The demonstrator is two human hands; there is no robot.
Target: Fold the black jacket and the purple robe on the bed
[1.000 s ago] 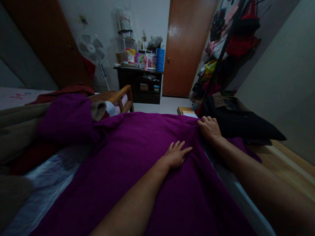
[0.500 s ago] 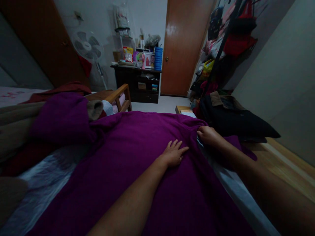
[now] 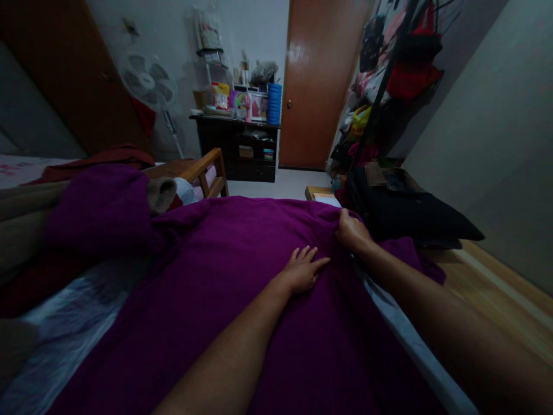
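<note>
A purple long-sleeved shirt lies spread out in front of me on a bed with a pale patterned sheet. My left hand rests flat on the shirt, right of its middle, with the fingers spread. At the shirt's upper right, near the shoulder, my right hand is closed on a pinch of the fabric. One sleeve stretches left over other clothes. Part of the other sleeve shows beyond my right forearm.
Folded dark clothes are stacked on the right, beside a wooden ledge. Brown and red garments lie at the left. Beyond the bed are a wooden chair frame, a standing fan, a dark cabinet and a door.
My right hand has shifted a little left and up along the shirt's shoulder, keeping its pinch. My left hand stays flat in place. The view has turned slightly.
</note>
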